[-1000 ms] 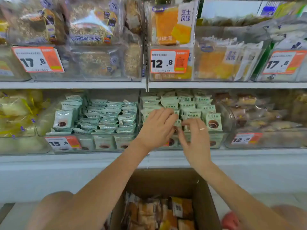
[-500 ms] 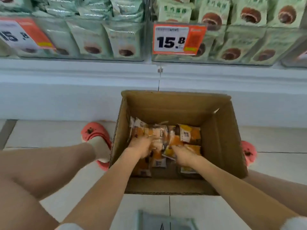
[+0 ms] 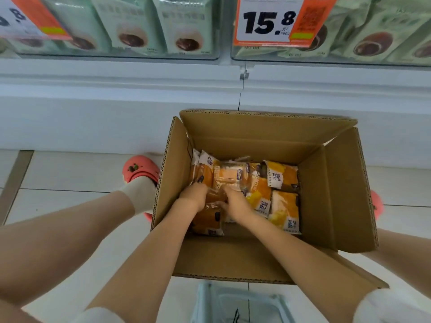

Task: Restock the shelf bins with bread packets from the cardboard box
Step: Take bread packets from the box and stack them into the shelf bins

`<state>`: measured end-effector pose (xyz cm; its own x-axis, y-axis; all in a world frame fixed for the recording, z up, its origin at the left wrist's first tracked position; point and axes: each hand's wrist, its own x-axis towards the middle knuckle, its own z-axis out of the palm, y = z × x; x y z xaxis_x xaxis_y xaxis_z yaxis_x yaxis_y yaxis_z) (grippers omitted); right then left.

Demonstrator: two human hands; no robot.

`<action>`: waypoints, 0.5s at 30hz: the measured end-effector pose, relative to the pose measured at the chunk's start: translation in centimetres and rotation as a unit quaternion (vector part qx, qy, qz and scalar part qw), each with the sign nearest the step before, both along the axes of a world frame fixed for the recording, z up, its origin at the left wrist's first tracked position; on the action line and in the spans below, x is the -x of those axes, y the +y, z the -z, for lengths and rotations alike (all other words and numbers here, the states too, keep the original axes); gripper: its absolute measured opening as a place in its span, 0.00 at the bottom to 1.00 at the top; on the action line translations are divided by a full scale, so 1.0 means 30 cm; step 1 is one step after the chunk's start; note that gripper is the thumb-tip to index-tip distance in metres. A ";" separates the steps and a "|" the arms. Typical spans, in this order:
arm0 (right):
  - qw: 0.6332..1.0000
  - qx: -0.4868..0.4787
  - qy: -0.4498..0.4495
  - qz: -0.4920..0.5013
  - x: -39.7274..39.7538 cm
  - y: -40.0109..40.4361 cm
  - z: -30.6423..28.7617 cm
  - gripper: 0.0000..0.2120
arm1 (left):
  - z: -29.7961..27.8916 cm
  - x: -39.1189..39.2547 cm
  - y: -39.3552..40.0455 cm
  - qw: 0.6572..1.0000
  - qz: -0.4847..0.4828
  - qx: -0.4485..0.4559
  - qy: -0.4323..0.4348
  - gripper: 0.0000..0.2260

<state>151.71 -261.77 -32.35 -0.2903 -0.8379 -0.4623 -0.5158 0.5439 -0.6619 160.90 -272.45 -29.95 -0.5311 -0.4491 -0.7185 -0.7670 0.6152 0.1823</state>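
An open cardboard box (image 3: 338, 194) stands on the floor below the shelf. Several orange and yellow bread packets (image 3: 283, 206) lie flat on its bottom. Both hands are down inside the box, close together over the middle packets. My left hand (image 3: 193, 198) has its fingers curled around a clear-wrapped bread packet (image 3: 215, 194). My right hand (image 3: 233, 201) grips the same bunch of packets from the right side. The fingertips of both hands are hidden among the wrappers. Above, clear shelf bins (image 3: 116, 26) hold green packets.
A price tag reading 15.8 (image 3: 268, 22) hangs on the right bin (image 3: 338, 59). The white shelf base (image 3: 116, 108) runs behind the box. Coral clogs (image 3: 140, 169) flank the box on the tiled floor. A clear plastic bin (image 3: 238, 304) sits at the bottom edge.
A second ago both hands were up at the green packets in the shelf bin. They dropped into the box, and have since drawn together over the middle packets.
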 end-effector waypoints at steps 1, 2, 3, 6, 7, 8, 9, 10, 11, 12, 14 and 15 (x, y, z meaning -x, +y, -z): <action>1.000 -0.007 0.000 -0.016 0.001 0.001 -0.001 0.05 | 0.000 -0.005 0.005 1.000 0.001 0.003 0.006 0.09; 1.000 -0.009 -0.006 -0.028 0.003 0.003 -0.004 0.05 | -0.003 -0.012 0.009 1.000 0.005 0.004 0.013 0.08; 0.999 -0.002 -0.015 -0.033 0.004 0.007 -0.008 0.08 | -0.005 -0.017 0.011 1.000 0.003 0.004 0.020 0.07; 0.999 0.018 -0.033 0.003 0.017 0.028 -0.052 0.08 | -0.018 -0.021 -0.003 0.998 -0.038 -0.029 0.052 0.09; 0.999 0.026 -0.031 0.028 0.029 0.035 -0.077 0.06 | -0.035 -0.018 -0.011 0.995 -0.058 -0.058 0.062 0.13; 0.998 0.036 -0.029 0.053 0.046 0.041 -0.104 0.04 | -0.056 -0.014 -0.019 0.991 -0.072 -0.094 0.068 0.19; 0.996 0.044 -0.027 0.072 0.065 0.044 -0.137 0.04 | -0.084 -0.006 -0.023 0.986 -0.077 -0.133 0.071 0.25; 0.995 0.051 -0.027 0.083 0.085 0.047 -0.170 0.05 | -0.116 0.008 -0.022 0.981 -0.071 -0.168 0.068 0.29; 0.994 0.060 -0.029 0.089 0.105 0.047 -0.209 0.05 | -0.152 0.026 -0.014 0.977 -0.051 -0.198 0.067 0.29; 0.993 0.070 -0.029 0.091 0.126 0.045 -0.252 0.06 | -0.186 0.046 -0.003 0.972 -0.030 -0.224 0.064 0.25; 0.992 0.096 -0.014 0.084 0.164 0.041 -0.350 0.09 | -0.249 0.081 0.022 0.961 -0.013 -0.259 0.094 0.16; 0.990 0.113 -0.008 0.080 0.179 0.040 -0.401 0.08 | -0.275 0.091 0.028 0.955 -0.014 -0.271 0.122 0.17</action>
<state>146.34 -260.58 -20.33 -0.4218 -0.8645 -0.2736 -0.4243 0.4548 -0.7830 158.18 -271.60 -21.70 -0.7050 -0.0626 -0.7064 -0.6763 0.3592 0.6431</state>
